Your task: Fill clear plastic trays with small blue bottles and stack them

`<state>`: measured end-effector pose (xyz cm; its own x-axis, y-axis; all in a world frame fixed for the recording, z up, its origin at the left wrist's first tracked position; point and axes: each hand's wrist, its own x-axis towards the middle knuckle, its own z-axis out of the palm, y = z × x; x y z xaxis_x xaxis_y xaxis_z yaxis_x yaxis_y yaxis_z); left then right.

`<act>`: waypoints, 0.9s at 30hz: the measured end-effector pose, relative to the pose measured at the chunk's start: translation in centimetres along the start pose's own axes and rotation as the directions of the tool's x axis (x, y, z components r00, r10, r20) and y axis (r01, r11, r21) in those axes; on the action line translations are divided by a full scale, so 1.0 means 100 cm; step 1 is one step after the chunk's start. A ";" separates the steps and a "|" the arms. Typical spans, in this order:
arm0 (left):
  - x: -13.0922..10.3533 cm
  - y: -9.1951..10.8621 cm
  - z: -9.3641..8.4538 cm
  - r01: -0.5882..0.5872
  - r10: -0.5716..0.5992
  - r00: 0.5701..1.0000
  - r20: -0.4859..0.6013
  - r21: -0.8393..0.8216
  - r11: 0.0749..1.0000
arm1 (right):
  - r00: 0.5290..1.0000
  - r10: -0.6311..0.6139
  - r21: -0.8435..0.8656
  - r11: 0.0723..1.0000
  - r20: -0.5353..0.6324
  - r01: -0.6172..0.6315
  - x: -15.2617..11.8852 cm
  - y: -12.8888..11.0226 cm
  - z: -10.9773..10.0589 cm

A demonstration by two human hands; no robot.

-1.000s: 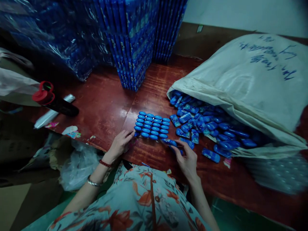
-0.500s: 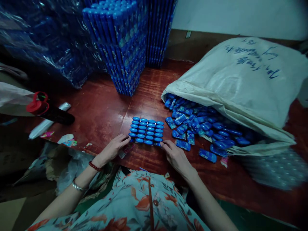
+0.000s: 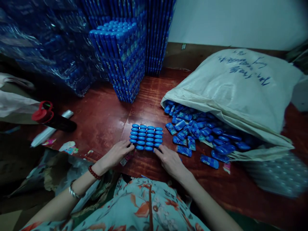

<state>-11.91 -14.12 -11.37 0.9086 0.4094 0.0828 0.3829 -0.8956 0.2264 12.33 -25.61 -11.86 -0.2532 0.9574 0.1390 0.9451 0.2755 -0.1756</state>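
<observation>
Small blue oval-ended containers stand packed in a block of short rows on the table in front of me. At its near left corner, my left hand has its fingers together and pressed against the end of the front row. My right hand is at the near right corner, its fingertips closed on the end container of that row, which they partly cover. Loose blue containers with printed labels lie to the right of my right hand. More spill from the mouth of a white sack.
Tall stacks of the same blue containers stand at the back, beside plastic-wrapped packs. A black bottle with a red lid lies on the left of the reddish-brown table. Clear bubbled plastic is at the right.
My right hand has moved slightly left, pushing the front row's end container in against its neighbours. My left hand stays at the left corner. The whole view has shifted as my head tilted.
</observation>
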 end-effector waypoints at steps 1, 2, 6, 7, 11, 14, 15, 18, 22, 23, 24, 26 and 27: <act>0.001 0.001 0.000 -0.006 0.006 1.000 0.009 0.020 1.000 | 0.999 0.005 0.016 1.000 -0.051 -0.004 -0.004 0.001 0.004; 0.002 0.003 0.000 -0.008 0.008 1.000 0.026 0.037 0.999 | 0.995 0.016 0.029 1.000 -0.098 -0.013 -0.009 0.002 0.008; 0.005 0.012 0.002 -0.003 -0.006 0.994 0.105 0.089 0.996 | 0.964 0.104 0.082 0.993 -0.245 -0.086 -0.020 -0.002 0.019; 0.006 0.015 0.002 0.003 -0.015 0.993 0.116 0.105 0.994 | 0.954 0.128 0.103 0.989 -0.270 -0.104 -0.022 -0.003 0.021; 0.004 0.022 0.006 0.020 -0.049 0.990 0.135 0.207 0.978 | 0.907 0.216 0.222 0.965 -0.360 -0.142 -0.022 -0.006 0.026; -0.001 0.021 0.010 0.039 -0.052 0.998 0.043 0.250 0.968 | 0.850 0.322 0.319 0.927 -0.417 -0.195 -0.011 -0.004 0.022; -0.003 0.020 0.011 0.053 -0.049 0.999 -0.023 0.242 0.969 | 0.837 0.354 0.345 0.914 -0.418 -0.214 -0.005 -0.003 0.019; -0.002 0.015 0.019 0.149 -0.110 0.957 -0.269 0.131 0.980 | 0.837 0.390 0.351 0.900 -0.384 -0.258 0.017 -0.004 0.016; 0.023 0.006 0.045 0.396 -0.463 0.800 -0.382 -0.243 0.885 | 0.851 0.366 0.232 0.927 -0.377 -0.295 0.042 0.003 0.041; 0.033 0.003 0.054 0.431 -0.545 0.761 -0.353 -0.353 0.831 | 0.854 0.329 0.207 0.942 -0.404 -0.264 0.046 0.009 0.054; 0.043 0.000 0.063 0.451 -0.610 0.737 -0.292 -0.460 0.765 | 0.855 0.301 0.190 0.952 -0.422 -0.241 0.050 0.018 0.066; 0.059 -0.007 0.079 0.457 -0.677 0.720 -0.152 -0.631 0.627 | 0.845 0.255 0.176 0.965 -0.469 -0.194 0.057 0.040 0.088; 0.065 -0.010 0.084 0.462 -0.694 0.712 -0.107 -0.673 0.578 | 0.846 0.212 0.165 0.975 -0.490 -0.149 0.061 0.052 0.095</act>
<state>-5.01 -12.05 -19.20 0.3633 0.9316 0.0054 0.5289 -0.2111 0.8220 13.73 -17.54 -21.19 0.0868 0.8256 0.5576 0.9253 0.1406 -0.3522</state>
